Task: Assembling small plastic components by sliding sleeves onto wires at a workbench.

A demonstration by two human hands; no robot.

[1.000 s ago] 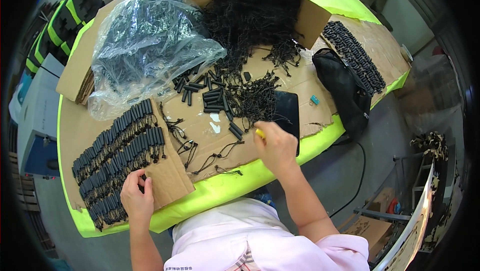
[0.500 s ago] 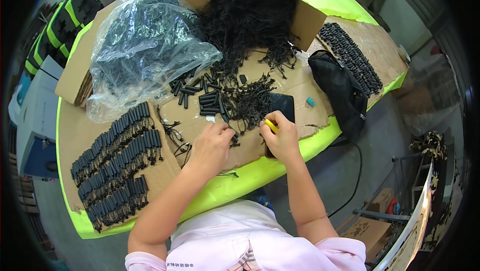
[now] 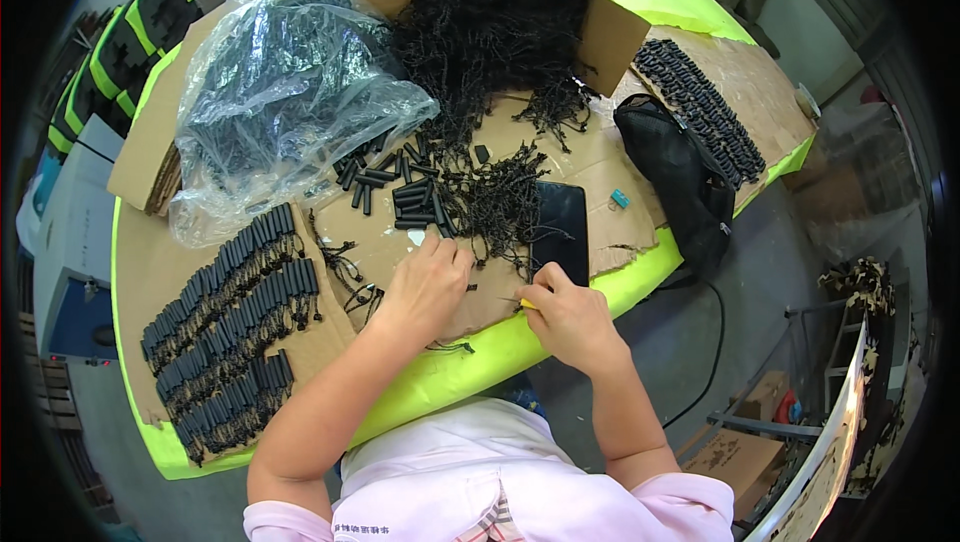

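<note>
My left hand (image 3: 428,282) is over the cardboard with its fingers bent together. Its fingertips touch the near edge of a pile of loose black tubes (image 3: 412,204); what they pinch, if anything, is hidden. My right hand (image 3: 575,317) is closed around a small yellow-handled tool (image 3: 527,303), and a thin dark tip seems to stick out to the left. Just beyond that hand lies a black phone-like slab (image 3: 562,227). A tangle of black knotted cords (image 3: 497,197) spreads between the tubes and the slab.
Rows of corded black tubes (image 3: 235,312) lie at left. A clear plastic bag (image 3: 290,92) and a cardboard box (image 3: 612,42) of black cords stand behind. To the right are a black pouch (image 3: 675,167), a teal piece (image 3: 619,199) and rows of dark pieces (image 3: 700,107).
My left hand has moved up to the loose tubes; the black tube seen at its fingers before no longer shows there. My right hand has drawn nearer with the yellow-handled tool, turning it lower.
</note>
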